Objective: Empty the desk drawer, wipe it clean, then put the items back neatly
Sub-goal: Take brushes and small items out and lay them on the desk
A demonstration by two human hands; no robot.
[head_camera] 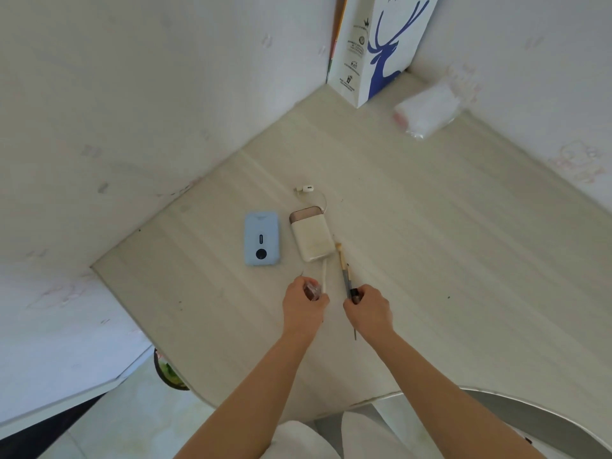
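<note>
Showing both hands at the centre of the frame over a pale wood-grain desk top (430,246). The left hand (303,308) has its fingers curled around a small dark reddish object (313,290), too blurred to identify, and appears also to hold a thin white stick (325,274) that points up toward the cream power bank (311,235). The right hand (367,311) grips a slender dark pen-like tool (345,276) with a pale tip; the tool lies along the surface, its tip just beside the lower right corner of the cream power bank, and a thin end shows below the wrist. The cream power bank lies flat at mid-frame, its short white cable (306,188) looping out from the top edge. A blue power bank (261,238) lies just beside it on the left, apart from it. In the upper right corner of the desk stands a white paper bag (374,51) printed with a blue deer, against the wall; near it to the right lies a crumpled clear plastic bag (427,109). At lower left, beneath the desk edge, part of a dark round bin (165,371) is visible. The drawer itself lies outside the view.
</note>
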